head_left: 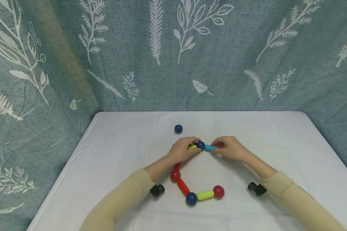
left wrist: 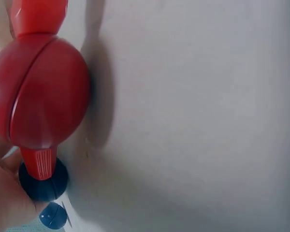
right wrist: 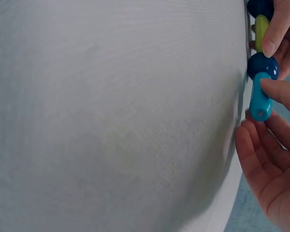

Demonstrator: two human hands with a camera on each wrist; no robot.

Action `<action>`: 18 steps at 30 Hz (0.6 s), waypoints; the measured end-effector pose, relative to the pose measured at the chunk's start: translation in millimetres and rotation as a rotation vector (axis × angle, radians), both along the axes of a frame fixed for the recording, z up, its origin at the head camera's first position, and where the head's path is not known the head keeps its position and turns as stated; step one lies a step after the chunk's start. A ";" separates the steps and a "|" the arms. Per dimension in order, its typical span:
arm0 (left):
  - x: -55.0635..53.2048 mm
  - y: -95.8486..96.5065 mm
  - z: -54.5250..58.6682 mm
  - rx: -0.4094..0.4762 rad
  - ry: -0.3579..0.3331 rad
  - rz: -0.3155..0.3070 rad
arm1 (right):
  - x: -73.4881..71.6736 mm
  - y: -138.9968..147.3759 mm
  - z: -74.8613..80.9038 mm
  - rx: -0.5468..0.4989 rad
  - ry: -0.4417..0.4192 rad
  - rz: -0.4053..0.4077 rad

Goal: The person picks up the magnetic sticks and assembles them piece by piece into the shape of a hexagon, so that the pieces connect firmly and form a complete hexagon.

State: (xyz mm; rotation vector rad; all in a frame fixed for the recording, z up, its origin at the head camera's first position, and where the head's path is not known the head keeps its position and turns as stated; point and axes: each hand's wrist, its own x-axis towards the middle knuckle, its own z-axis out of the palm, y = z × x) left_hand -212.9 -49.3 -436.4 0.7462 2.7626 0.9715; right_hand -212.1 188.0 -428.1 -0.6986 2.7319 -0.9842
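Note:
My right hand (head_left: 229,147) pinches a light-blue rod (right wrist: 261,104) between thumb and fingers. One end of that rod touches a dark blue ball (head_left: 200,145). On the ball's other side, my left hand (head_left: 183,150) holds a yellow-green rod (right wrist: 261,34), its thumb near the ball. Another dark blue ball (right wrist: 261,7) joins this rod's far end, hidden by the left hand in the head view. From there the chain runs through a red rod (head_left: 177,166), red ball (head_left: 175,175), second red rod (head_left: 183,186), blue ball (head_left: 191,199) and yellow-green rod (head_left: 205,195) to a red ball (head_left: 218,191).
A loose dark blue ball (head_left: 178,129) lies beyond the left hand on the white-covered table (head_left: 127,134). Black devices show at the left wrist (head_left: 157,190) and right wrist (head_left: 256,189). A patterned blue-green curtain (head_left: 167,83) hangs behind and beside the table.

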 end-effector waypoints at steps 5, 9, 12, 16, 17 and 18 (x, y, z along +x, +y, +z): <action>8.2 -6.1 2.6 -0.075 0.050 0.090 | -0.5 -2.2 -2.2 -0.025 -0.005 0.012; 10.3 -11.7 8.4 -0.176 0.101 0.104 | -1.6 -5.5 -4.1 -0.057 0.004 0.044; 6.5 -14.5 12.5 -0.222 0.150 0.042 | -2.8 -8.4 -5.1 -0.076 0.010 0.065; -2.9 -15.7 13.3 -0.194 0.151 -0.088 | -4.7 -13.0 -6.7 -0.106 0.005 0.082; -5.2 -15.8 12.5 -0.179 0.133 -0.114 | -4.8 -14.4 -7.0 -0.114 0.000 0.087; -7.2 -16.1 11.2 -0.162 0.113 -0.133 | -5.1 -16.0 -7.6 -0.123 -0.006 0.092</action>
